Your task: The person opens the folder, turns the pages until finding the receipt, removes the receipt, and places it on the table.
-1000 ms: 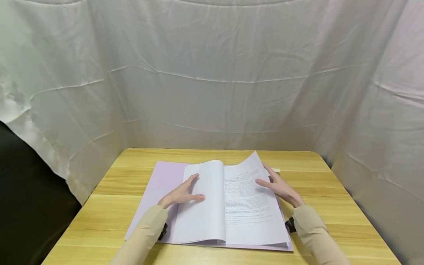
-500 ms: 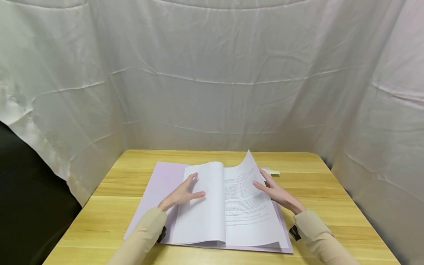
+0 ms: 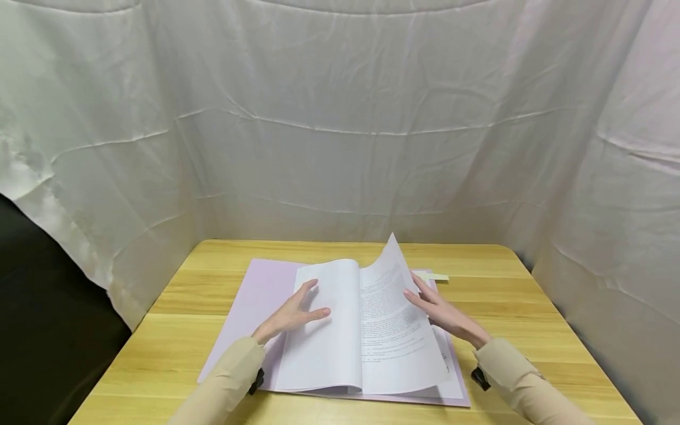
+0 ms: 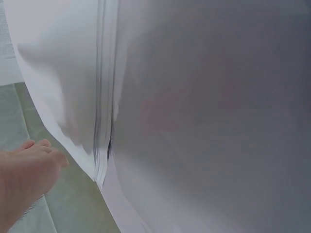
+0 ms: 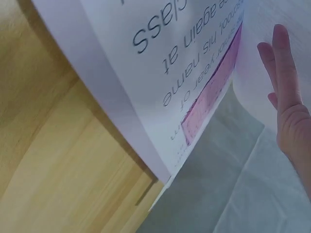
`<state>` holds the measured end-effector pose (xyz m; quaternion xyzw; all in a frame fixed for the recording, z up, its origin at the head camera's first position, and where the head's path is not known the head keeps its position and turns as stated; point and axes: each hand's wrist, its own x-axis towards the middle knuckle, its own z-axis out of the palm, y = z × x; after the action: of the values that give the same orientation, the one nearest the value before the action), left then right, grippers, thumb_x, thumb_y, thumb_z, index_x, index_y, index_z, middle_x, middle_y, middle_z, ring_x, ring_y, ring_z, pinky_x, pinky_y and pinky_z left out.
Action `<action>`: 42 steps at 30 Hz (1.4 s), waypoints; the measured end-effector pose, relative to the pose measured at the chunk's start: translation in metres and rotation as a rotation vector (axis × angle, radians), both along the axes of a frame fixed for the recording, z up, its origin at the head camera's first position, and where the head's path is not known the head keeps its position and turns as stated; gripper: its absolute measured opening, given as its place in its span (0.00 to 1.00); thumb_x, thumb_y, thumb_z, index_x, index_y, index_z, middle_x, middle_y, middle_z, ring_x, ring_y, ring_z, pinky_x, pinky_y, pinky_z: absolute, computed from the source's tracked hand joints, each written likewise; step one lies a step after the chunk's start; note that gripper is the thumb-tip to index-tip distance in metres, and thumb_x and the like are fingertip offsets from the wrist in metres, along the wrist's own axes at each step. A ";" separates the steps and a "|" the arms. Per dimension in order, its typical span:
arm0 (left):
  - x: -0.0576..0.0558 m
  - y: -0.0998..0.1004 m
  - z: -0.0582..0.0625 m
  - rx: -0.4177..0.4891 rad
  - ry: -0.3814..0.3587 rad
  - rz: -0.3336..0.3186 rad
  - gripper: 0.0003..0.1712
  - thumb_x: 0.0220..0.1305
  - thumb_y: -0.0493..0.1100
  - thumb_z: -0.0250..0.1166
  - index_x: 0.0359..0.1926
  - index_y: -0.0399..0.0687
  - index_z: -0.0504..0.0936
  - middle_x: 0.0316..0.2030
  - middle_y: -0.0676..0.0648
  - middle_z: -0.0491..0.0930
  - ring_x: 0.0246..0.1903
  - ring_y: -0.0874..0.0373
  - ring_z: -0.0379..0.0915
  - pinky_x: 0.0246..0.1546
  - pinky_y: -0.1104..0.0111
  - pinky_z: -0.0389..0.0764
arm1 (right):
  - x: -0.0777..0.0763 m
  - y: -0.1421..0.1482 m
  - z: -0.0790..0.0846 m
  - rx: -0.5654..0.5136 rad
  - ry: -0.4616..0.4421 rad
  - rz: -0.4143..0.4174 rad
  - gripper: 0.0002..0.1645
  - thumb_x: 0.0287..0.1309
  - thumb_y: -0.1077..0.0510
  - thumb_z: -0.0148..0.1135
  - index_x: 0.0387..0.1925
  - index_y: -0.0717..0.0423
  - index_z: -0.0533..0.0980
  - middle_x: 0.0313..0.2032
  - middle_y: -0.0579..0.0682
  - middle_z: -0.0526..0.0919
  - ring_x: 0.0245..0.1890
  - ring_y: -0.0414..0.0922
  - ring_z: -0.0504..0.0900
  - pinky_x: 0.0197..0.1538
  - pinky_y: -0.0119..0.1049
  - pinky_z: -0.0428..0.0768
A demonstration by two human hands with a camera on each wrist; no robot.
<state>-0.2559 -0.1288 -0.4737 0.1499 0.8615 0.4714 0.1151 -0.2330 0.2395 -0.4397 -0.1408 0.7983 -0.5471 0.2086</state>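
A stapled or bound stack of white printed pages lies spread on a lilac folder. My left hand rests over the turned-back left pages, fingers spread and holding nothing; its fingers also appear in the left wrist view. My right hand has its thumb in front of a lifted page and its fingers behind it, at the right edge. That page bows upward, its top corner raised. In the right wrist view, straight fingers lie along the page's back, above a large-print sheet with a pink strip.
A wooden table carries the folder near its front edge. A pale yellow tab sticks out past the folder's right side. Grey-white curtains hang behind and at both sides, with a black area at the left.
My right hand has shifted left with the page, which bends up higher. More of the large-print sheet and the yellow tab shows at the right. The left hand stays nearly still.
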 end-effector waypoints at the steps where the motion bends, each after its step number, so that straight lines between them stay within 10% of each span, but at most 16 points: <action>1: 0.001 0.000 0.000 0.002 0.001 -0.003 0.57 0.61 0.59 0.71 0.79 0.44 0.51 0.79 0.36 0.50 0.79 0.36 0.44 0.76 0.37 0.50 | 0.001 0.000 0.001 -0.002 -0.001 0.012 0.42 0.78 0.40 0.39 0.81 0.36 0.31 0.81 0.61 0.39 0.77 0.66 0.54 0.66 0.60 0.75; 8: 0.007 0.002 0.003 0.019 -0.027 -0.042 0.58 0.61 0.61 0.70 0.80 0.45 0.49 0.80 0.38 0.50 0.79 0.39 0.43 0.77 0.39 0.48 | 0.001 -0.009 0.004 -0.159 -0.040 0.178 0.37 0.78 0.36 0.15 0.80 0.40 0.28 0.72 0.77 0.56 0.57 0.66 0.81 0.50 0.46 0.86; 42: 0.023 0.037 0.027 0.490 -0.292 -0.278 0.43 0.80 0.52 0.48 0.80 0.42 0.36 0.79 0.31 0.44 0.79 0.38 0.41 0.80 0.48 0.46 | 0.010 -0.044 0.001 -0.114 0.003 0.221 0.40 0.77 0.32 0.21 0.81 0.39 0.33 0.79 0.69 0.42 0.64 0.71 0.73 0.56 0.57 0.84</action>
<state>-0.2326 -0.0919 -0.4463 0.2204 0.6677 0.6612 0.2615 -0.2234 0.1952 -0.4392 -0.2406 0.7458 -0.5650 0.2581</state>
